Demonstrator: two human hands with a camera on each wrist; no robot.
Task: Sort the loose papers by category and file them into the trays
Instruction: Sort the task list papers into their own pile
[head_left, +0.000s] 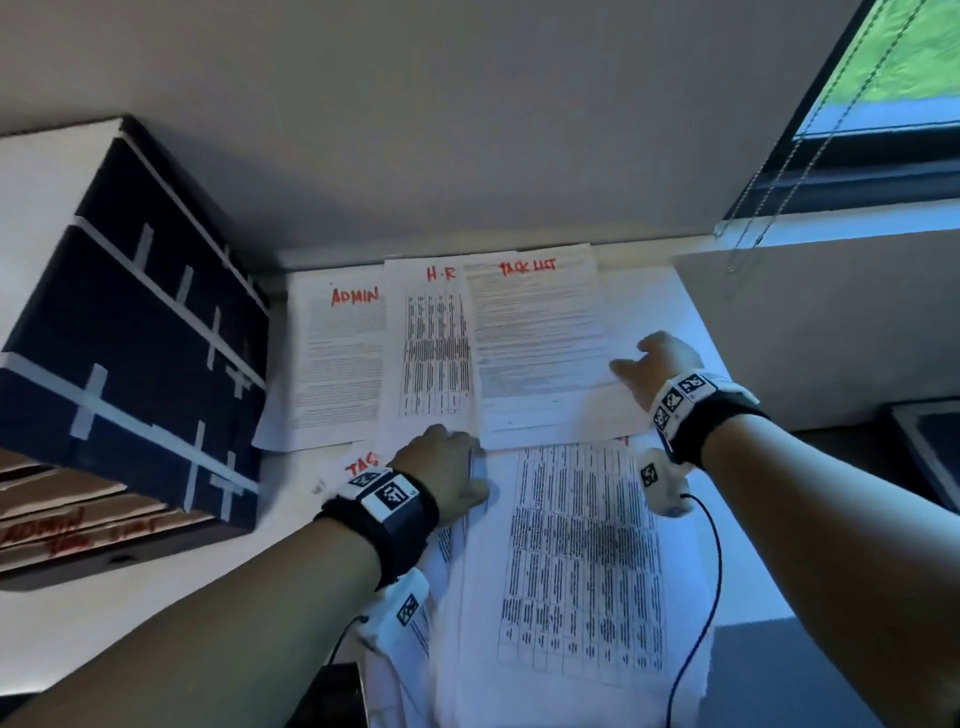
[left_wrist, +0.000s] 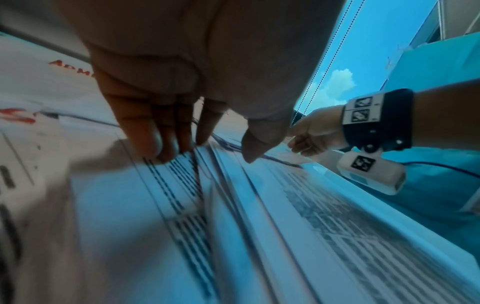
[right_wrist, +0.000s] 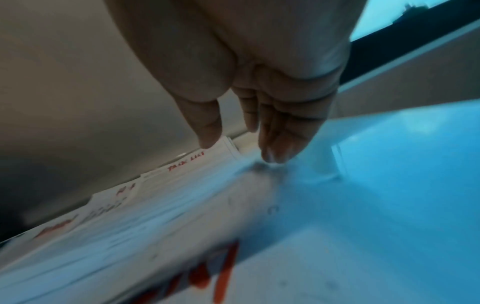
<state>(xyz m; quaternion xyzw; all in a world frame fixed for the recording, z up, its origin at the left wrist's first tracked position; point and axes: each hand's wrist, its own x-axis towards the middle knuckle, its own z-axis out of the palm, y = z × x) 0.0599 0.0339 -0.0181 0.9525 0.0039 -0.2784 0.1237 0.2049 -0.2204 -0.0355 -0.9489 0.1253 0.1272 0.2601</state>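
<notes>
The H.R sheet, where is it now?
Head view: H.R sheet lies at the desk's back, between the ADMIN sheet and TASK LIST sheet.

Three paper piles lie side by side along the wall, headed in red: ADMIN (head_left: 340, 358), H.R (head_left: 434, 353), TASK LIST (head_left: 535, 338). Nearer, a table-printed sheet (head_left: 582, 561) tops the loose heap. Cardboard trays (head_left: 67, 499) sit far left.

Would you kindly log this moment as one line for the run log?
left hand: fingers on table sheet | right hand: open at TASK LIST sheet edge | ADMIN sheet, H.R sheet: flat
</notes>
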